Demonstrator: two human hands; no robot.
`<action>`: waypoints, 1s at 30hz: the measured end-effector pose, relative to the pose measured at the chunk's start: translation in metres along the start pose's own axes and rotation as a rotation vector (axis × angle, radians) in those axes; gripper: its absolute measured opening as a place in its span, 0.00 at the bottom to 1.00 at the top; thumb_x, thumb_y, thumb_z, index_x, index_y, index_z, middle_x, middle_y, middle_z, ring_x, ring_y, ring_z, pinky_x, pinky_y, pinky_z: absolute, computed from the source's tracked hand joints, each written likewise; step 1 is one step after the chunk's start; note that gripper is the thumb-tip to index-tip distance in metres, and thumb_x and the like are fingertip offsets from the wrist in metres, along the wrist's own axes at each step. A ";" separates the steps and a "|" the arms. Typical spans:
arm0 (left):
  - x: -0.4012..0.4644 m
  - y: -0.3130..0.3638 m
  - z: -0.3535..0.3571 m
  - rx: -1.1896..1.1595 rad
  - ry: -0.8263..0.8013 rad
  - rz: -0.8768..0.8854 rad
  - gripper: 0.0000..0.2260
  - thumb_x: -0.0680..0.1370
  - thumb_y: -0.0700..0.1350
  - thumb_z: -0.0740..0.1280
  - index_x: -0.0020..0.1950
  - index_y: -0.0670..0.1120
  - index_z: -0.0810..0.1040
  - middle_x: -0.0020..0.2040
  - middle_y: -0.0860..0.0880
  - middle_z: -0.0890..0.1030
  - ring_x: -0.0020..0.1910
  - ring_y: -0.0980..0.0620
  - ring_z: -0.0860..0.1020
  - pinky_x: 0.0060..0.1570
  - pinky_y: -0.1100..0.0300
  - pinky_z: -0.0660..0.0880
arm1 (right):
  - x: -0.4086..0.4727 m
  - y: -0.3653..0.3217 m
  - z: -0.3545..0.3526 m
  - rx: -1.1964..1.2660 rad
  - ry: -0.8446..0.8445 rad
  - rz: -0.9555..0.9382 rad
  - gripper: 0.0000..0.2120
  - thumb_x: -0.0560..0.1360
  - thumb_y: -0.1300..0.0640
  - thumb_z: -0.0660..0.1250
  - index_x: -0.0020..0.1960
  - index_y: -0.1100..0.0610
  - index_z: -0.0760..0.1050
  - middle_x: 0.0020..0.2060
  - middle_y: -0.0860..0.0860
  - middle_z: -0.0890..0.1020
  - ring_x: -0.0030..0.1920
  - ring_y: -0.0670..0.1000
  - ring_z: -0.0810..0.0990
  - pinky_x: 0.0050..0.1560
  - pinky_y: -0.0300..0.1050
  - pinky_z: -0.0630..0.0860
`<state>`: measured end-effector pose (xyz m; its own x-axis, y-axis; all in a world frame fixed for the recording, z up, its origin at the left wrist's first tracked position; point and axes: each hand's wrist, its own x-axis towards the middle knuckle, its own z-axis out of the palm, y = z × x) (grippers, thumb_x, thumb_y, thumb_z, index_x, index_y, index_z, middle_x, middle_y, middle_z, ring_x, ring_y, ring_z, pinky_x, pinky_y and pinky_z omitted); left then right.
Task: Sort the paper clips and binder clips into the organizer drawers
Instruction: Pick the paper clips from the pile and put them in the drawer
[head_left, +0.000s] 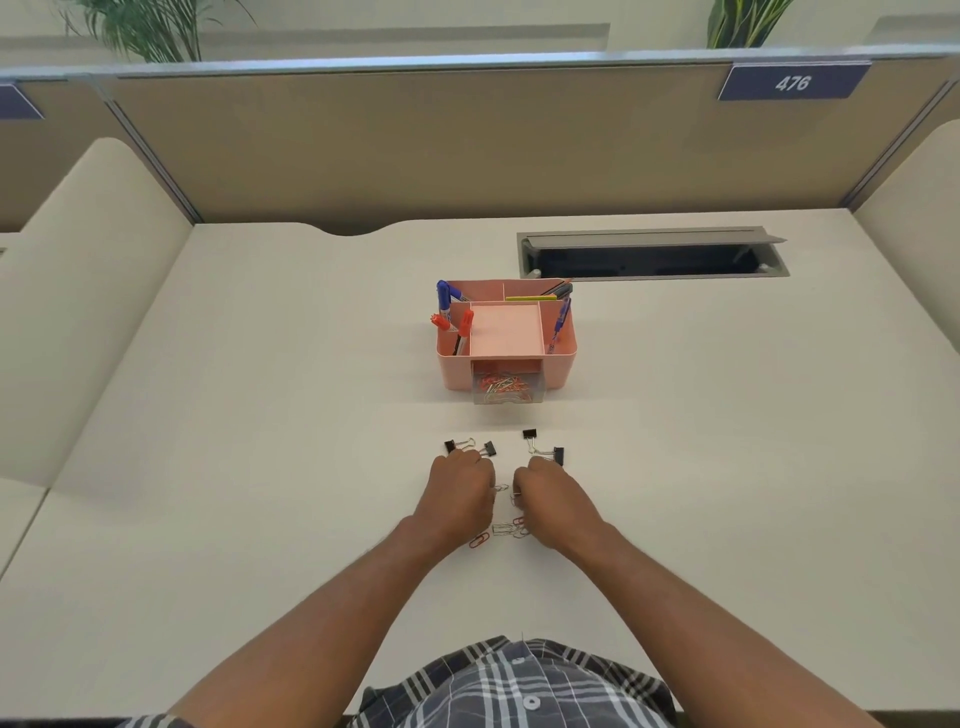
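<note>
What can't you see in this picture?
Head view only:
- Fingertips of the left hand and right hand: curled under, so what they hold is hidden.
- Paper clips on the desk: partly hidden by the hands, too small to count.
- Clear drawer of the pink organizer: clips inside blur together.

Pink organizer (558, 364), black binder clips (529, 433), red paper clip (479, 541), plaid shirt (514, 686)

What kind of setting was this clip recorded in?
Most likely an open-plan office workstation: a pale desk fenced by a fabric partition with a number plate reading 476, a cable hatch in the desktop, and a pink desk organizer holding pens.
</note>
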<state>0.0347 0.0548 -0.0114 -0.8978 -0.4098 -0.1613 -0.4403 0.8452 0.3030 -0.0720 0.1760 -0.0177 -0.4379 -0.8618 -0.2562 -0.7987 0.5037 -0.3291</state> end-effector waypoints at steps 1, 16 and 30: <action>-0.001 0.000 0.000 -0.015 0.007 -0.002 0.04 0.77 0.44 0.62 0.47 0.47 0.76 0.48 0.49 0.78 0.52 0.46 0.74 0.50 0.52 0.69 | 0.000 0.000 0.000 -0.007 0.002 -0.006 0.06 0.75 0.65 0.61 0.51 0.61 0.74 0.50 0.58 0.74 0.53 0.58 0.73 0.42 0.48 0.66; 0.029 0.000 -0.056 -0.303 0.492 0.016 0.04 0.75 0.35 0.66 0.42 0.42 0.78 0.37 0.46 0.80 0.36 0.46 0.75 0.37 0.49 0.73 | 0.033 -0.007 -0.078 0.373 0.518 -0.015 0.09 0.78 0.62 0.64 0.52 0.57 0.82 0.42 0.53 0.82 0.43 0.53 0.79 0.45 0.49 0.77; 0.037 -0.012 -0.061 -0.388 0.443 -0.049 0.04 0.77 0.37 0.65 0.47 0.44 0.79 0.42 0.48 0.80 0.41 0.50 0.75 0.41 0.57 0.74 | 0.031 -0.005 -0.081 0.311 0.370 -0.033 0.07 0.78 0.60 0.63 0.46 0.56 0.80 0.41 0.50 0.81 0.42 0.51 0.77 0.43 0.47 0.75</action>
<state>0.0062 0.0085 0.0358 -0.7589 -0.6200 0.1990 -0.3784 0.6687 0.6400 -0.1150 0.1415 0.0493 -0.5767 -0.8130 0.0808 -0.6780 0.4210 -0.6026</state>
